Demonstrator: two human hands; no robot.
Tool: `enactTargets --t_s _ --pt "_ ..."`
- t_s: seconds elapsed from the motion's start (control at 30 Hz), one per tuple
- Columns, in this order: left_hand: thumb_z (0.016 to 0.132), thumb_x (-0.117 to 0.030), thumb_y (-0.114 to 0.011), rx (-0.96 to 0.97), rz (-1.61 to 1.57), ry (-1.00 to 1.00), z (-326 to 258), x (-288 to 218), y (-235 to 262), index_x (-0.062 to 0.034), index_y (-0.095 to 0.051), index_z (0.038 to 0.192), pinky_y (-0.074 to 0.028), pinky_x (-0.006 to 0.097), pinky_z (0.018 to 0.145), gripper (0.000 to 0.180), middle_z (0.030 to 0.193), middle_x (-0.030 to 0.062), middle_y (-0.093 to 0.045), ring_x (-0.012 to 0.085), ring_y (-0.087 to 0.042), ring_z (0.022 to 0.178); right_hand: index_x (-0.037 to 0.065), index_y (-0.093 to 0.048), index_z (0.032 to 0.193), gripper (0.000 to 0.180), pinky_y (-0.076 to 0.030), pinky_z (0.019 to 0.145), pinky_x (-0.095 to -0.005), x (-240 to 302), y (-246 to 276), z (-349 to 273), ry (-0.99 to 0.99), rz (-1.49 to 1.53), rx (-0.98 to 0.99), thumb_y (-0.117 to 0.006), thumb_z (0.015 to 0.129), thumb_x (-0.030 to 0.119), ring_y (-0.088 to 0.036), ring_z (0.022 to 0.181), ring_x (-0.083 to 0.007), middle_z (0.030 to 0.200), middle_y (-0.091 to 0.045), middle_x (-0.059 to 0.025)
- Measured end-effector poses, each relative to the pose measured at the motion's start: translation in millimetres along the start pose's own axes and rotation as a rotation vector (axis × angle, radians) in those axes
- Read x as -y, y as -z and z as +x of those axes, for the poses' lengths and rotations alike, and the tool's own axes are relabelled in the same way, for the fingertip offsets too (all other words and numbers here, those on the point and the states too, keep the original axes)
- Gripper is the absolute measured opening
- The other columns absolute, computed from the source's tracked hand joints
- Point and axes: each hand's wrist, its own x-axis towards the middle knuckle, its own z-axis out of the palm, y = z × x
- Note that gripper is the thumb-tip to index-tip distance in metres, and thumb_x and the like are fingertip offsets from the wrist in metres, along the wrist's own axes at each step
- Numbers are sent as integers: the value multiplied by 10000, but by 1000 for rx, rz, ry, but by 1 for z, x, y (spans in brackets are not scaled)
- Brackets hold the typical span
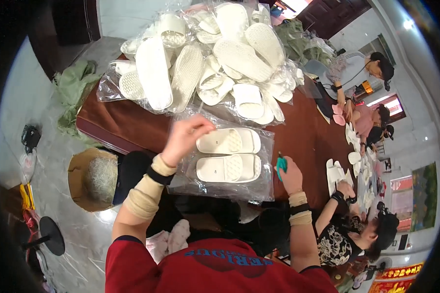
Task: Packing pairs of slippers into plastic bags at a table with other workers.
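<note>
A pair of white slippers lies side by side before me on a clear plastic bag, toes pointing right. The far slipper and the near slipper both have quilted straps. Over the heel of the far slipper is my left hand, thumb and fingertips pinched together; what they hold, if anything, is too small to make out. To the right of the bag, my right hand is wrapped round small teal-handled scissors, whose blades are mostly hidden.
Beyond the pair rises a heap of white slippers in plastic bags on the brown table. An open cardboard box with clear scraps stands on the floor at left. Several co-workers sit along the table at right, one handling white slippers.
</note>
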Motion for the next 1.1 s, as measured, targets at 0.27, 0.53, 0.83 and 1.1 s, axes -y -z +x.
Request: enactTargets --t_s 0.27,0.53,0.83,1.1 --pt "979 -100 -564 -624 17 20 -77 -65 144 -2 -662 953 -441 235 750 141 833 1 -612 89 -551 791 49 -476 1355 709 -403 1015 -477 -103 -56 6 -31 -104 129 -756 744 276 -479 1188 -435 1298 -492 -258" --pt "937 -143 -639 -1218 25 216 -222 27 259 -7 -687 918 -406 208 619 146 756 -15 -595 71 -512 669 86 -467 1378 634 -327 1101 -474 -88 -53 -16 -34 47 53 -718 798 139 -367 1327 -402 1457 -370 -203" --pt "885 -107 -674 -1575 -66 362 -311 175 311 0 -669 838 -384 232 478 116 637 15 -584 99 -492 522 91 -493 1360 536 -331 1096 -465 -51 -39 -26 172 120 18 -669 859 169 -376 1327 -389 1445 -389 -195" --pt "933 -357 -609 -1426 -481 718 -304 153 282 -257 -34 1548 -310 656 1030 849 1607 79 -159 443 -219 1420 32 -567 1254 404 -392 1032 -403 19 -23 -38 268 205 33 -649 865 103 -467 1252 -332 1375 -469 -159"
